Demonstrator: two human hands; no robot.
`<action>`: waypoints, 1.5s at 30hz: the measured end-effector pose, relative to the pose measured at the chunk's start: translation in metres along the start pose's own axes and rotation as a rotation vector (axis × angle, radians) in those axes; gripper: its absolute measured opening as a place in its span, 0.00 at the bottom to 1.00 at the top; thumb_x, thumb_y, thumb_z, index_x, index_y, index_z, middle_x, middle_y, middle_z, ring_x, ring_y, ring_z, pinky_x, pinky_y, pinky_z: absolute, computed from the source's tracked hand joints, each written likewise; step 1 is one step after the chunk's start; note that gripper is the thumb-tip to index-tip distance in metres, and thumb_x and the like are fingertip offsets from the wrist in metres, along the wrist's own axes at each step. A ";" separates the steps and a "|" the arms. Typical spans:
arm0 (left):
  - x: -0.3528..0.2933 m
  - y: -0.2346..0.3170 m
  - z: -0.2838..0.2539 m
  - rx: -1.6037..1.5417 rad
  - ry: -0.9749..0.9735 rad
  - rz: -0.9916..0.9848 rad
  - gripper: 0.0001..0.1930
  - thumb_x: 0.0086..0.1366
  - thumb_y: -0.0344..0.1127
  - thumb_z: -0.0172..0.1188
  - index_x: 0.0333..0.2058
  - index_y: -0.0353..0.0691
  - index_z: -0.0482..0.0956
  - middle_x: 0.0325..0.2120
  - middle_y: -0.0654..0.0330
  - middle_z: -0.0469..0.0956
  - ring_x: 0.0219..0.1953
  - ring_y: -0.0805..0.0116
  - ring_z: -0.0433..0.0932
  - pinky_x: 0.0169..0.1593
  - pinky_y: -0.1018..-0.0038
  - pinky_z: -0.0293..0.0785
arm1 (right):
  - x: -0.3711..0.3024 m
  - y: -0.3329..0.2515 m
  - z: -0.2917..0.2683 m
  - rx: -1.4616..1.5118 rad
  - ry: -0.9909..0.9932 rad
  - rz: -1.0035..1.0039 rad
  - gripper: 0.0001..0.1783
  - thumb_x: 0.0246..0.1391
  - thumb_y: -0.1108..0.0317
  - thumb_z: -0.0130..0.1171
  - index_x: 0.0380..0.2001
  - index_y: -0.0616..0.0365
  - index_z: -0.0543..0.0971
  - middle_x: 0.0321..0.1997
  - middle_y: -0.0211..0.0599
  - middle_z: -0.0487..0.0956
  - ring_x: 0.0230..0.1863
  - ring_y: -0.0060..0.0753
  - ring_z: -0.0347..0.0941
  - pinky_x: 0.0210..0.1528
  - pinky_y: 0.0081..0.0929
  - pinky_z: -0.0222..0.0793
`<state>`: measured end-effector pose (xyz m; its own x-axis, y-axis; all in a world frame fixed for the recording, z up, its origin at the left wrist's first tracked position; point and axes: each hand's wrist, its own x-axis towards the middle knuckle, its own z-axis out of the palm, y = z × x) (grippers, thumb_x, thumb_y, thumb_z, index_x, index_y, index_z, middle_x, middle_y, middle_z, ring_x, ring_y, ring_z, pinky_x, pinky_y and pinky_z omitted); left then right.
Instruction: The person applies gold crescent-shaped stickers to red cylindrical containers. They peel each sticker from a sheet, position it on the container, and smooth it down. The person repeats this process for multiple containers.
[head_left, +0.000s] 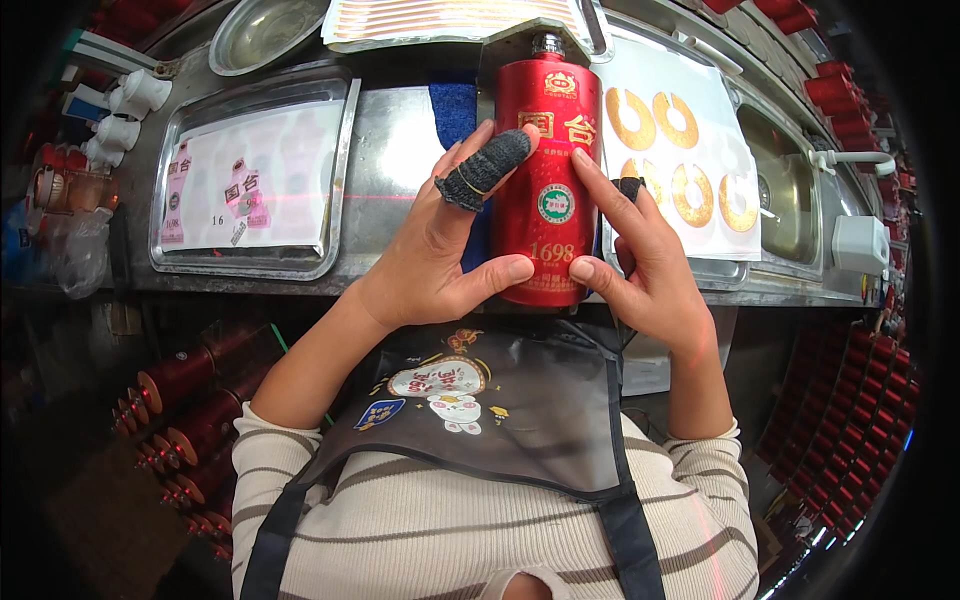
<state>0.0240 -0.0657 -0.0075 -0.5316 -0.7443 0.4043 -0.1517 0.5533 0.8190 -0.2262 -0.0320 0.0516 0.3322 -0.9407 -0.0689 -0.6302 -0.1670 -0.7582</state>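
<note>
A glossy red bottle with gold markings and a round green-and-white emblem lies on the metal work surface, its neck pointing away from me. My left hand is on its left side, with the fingertips and thumb pressed to the front. A dark grey knitted finger cover wraps one left finger. From the other side my right hand grips the bottle, index fingertip near the gold markings and thumb low down. A black band circles one right finger. Under the bottle lies a blue cloth, mostly hidden.
On the left, a metal tray holds a wet-looking decal sheet. A sheet with gold ring shapes lies right, beside a sink with a white tap. A metal basin stands far left. Red bottles fill racks below.
</note>
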 end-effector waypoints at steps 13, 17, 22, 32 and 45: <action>-0.018 0.018 0.011 -0.248 0.065 -0.252 0.57 0.61 0.47 0.70 0.71 0.29 0.36 0.71 0.35 0.47 0.73 0.46 0.50 0.73 0.58 0.46 | 0.007 0.086 -0.032 1.273 0.536 0.519 0.28 0.67 0.50 0.49 0.61 0.60 0.73 0.36 0.31 0.80 0.29 0.27 0.78 0.31 0.28 0.73; -0.024 0.022 0.016 -0.217 0.066 -0.260 0.58 0.58 0.44 0.72 0.71 0.31 0.35 0.72 0.38 0.44 0.73 0.44 0.47 0.73 0.57 0.44 | 0.000 -0.006 0.004 0.716 0.594 0.168 0.22 0.55 0.71 0.64 0.52 0.65 0.75 0.39 0.39 0.79 0.39 0.26 0.76 0.42 0.23 0.74; -0.019 0.030 0.009 -0.073 -0.013 -0.289 0.59 0.58 0.41 0.72 0.72 0.31 0.32 0.74 0.41 0.40 0.76 0.49 0.41 0.75 0.59 0.38 | 0.019 -0.033 0.002 -0.068 0.266 -0.414 0.14 0.48 0.80 0.69 0.40 0.65 0.81 0.32 0.43 0.81 0.28 0.30 0.77 0.30 0.24 0.72; -0.021 0.025 0.016 -0.136 0.068 -0.254 0.59 0.57 0.41 0.73 0.72 0.31 0.34 0.73 0.42 0.43 0.75 0.49 0.43 0.74 0.59 0.40 | 0.081 -0.012 -0.025 -0.102 0.359 -0.605 0.11 0.52 0.78 0.68 0.39 0.65 0.79 0.33 0.36 0.81 0.34 0.21 0.78 0.37 0.19 0.74; -0.026 0.024 0.015 -0.175 0.103 -0.245 0.55 0.57 0.35 0.69 0.72 0.33 0.36 0.73 0.43 0.44 0.75 0.51 0.46 0.74 0.59 0.41 | 0.093 -0.022 -0.022 -0.369 0.406 -0.742 0.14 0.44 0.84 0.65 0.36 0.55 0.83 0.32 0.31 0.81 0.30 0.29 0.76 0.31 0.26 0.73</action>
<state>0.0215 -0.0278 -0.0045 -0.4081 -0.8866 0.2178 -0.1148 0.2865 0.9512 -0.1973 -0.1222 0.0762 0.5129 -0.5745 0.6379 -0.5612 -0.7867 -0.2572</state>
